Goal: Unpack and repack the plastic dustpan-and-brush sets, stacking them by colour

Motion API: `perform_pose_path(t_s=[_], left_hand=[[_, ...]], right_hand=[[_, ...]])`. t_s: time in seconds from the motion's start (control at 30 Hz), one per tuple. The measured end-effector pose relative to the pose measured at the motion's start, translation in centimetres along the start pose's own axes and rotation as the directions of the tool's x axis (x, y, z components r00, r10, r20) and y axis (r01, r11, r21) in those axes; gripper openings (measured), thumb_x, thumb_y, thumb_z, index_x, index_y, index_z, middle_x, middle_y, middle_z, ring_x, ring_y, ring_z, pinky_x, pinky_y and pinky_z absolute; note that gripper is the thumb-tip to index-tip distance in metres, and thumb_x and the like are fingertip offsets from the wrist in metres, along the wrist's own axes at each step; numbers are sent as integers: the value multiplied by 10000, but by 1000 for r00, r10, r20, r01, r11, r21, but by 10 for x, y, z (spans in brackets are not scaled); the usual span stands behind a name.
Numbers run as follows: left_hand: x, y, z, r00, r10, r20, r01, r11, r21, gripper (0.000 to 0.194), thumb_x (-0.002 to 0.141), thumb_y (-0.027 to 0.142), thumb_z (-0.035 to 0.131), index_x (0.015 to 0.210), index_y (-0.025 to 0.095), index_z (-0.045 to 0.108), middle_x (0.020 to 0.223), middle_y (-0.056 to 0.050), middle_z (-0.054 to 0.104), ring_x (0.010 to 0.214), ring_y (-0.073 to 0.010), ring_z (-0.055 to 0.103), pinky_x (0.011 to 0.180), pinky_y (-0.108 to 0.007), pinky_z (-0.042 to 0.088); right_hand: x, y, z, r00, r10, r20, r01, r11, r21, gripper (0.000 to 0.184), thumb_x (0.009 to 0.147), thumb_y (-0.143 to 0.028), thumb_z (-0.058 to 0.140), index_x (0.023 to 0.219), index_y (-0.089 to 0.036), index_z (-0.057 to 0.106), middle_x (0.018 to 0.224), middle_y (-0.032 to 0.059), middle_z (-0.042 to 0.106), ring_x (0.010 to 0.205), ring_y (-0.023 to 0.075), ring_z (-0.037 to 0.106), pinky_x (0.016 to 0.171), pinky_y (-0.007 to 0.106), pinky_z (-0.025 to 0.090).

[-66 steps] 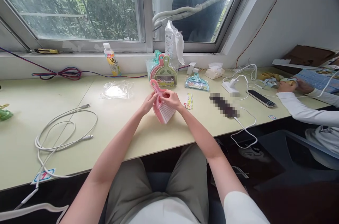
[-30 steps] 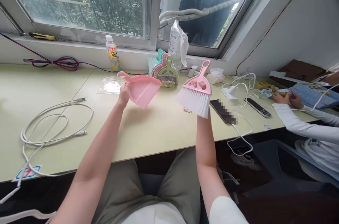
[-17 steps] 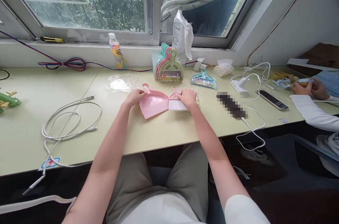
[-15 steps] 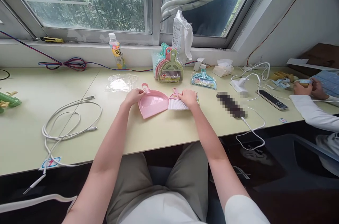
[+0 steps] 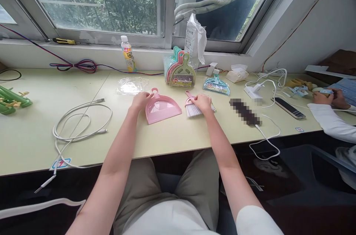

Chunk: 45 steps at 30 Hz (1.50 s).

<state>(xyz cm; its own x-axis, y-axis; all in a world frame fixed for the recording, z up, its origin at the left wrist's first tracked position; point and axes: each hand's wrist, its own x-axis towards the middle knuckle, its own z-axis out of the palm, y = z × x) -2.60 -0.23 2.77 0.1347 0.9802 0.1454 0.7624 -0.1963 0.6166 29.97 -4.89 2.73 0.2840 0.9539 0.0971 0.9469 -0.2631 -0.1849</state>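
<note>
Pink dustpan (image 5: 162,109) between palm-down hands (image 5: 140,101)

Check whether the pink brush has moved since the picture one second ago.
Yes. Judged against the blue packaged set, which it then hid, the pink brush has shifted left and down onto the table.

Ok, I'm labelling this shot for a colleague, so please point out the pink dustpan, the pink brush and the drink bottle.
Pink dustpan (image 5: 163,109): head view, on the inside of its pan.
Pink brush (image 5: 192,110): head view, on its white bristles.
Drink bottle (image 5: 128,55): head view, on its label.
</note>
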Motion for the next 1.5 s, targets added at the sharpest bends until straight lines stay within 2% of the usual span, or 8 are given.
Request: perform_pose_path(t_s=[0.43, 0.67, 0.73, 0.87, 0.93, 1.03, 1.17, 1.5], left_hand=[[1, -2, 10, 979, 108, 172, -100, 993, -57, 522, 847, 510, 492, 451, 228, 303, 476, -26, 345, 514, -177, 385, 593, -338, 239], [-9, 26, 31, 966, 162, 200, -134, 980, -146, 568, 780, 590, 599, 412, 238, 346, 443, -26, 389, 485, -175, 407, 549, -336, 298], [-13, 39, 36, 936, 195, 293, -135, 968, -213, 577, 756, 605, 638, 395, 243, 369, 427, -28, 399, 482, -186, 434, 556, -340, 321], [-12, 46, 28, 748, 313, 586, -101, 925, -366, 536, 813, 643, 562, 496, 212, 596, 478, -57, 528, 499, -195, 512, 561, -330, 401], [-7, 36, 18, 810, 336, 481, -166, 918, -361, 480, 808, 635, 586, 639, 197, 682, 559, -58, 590, 565, -205, 566, 606, -329, 453], [1, 15, 11, 922, 386, 31, -378, 915, -145, 448, 663, 529, 794, 974, 215, 717, 922, -89, 701, 893, -282, 646, 838, -403, 500], [3, 8, 31, 828, 555, -79, -552, 832, 62, 711, 666, 318, 843, 1318, 225, 574, 1328, -134, 605, 1247, -334, 545, 1062, -475, 423], [-17, 41, 55, 555, 819, 148, -808, 487, 332, 444, 869, 48, 569, 1283, 206, 574, 1335, -107, 623, 1298, -230, 552, 1013, -368, 506]], right_hand=[[-4, 2, -15, 998, -13, 65, 11, 1000, 19, 276, 764, -414, 704, 919, -206, 798, 952, 124, 762, 960, 260, 683, 798, 323, 426], [-2, 24, -50, 976, -214, -35, 195, 796, 573, 344, 872, -418, 543, 910, -157, 764, 942, 89, 762, 863, 214, 685, 696, 267, 443], [-15, 7, -51, 941, -337, -25, 293, 776, 559, 306, 839, -425, 592, 873, -172, 761, 919, 76, 765, 839, 203, 682, 691, 265, 432], [-46, -42, -35, 867, -498, 27, 482, 851, 209, 207, 741, -410, 714, 732, -208, 753, 825, 60, 761, 826, 215, 678, 756, 301, 401], [-54, -57, -28, 866, -500, 15, 497, 864, 82, 201, 750, -396, 707, 732, -199, 744, 855, 77, 760, 858, 231, 676, 781, 320, 394], [-57, -61, -24, 881, -474, 11, 472, 878, 80, 215, 794, -404, 670, 815, -202, 741, 908, 72, 758, 853, 224, 673, 729, 313, 390], [-57, -54, -28, 888, -458, 38, 449, 882, 143, 227, 790, -440, 688, 833, -222, 733, 940, 42, 757, 868, 211, 671, 679, 290, 385], [-60, -60, -32, 925, -374, 70, 371, 927, 56, 187, 789, -382, 667, 841, -225, 756, 941, 43, 761, 878, 202, 682, 699, 258, 415]])
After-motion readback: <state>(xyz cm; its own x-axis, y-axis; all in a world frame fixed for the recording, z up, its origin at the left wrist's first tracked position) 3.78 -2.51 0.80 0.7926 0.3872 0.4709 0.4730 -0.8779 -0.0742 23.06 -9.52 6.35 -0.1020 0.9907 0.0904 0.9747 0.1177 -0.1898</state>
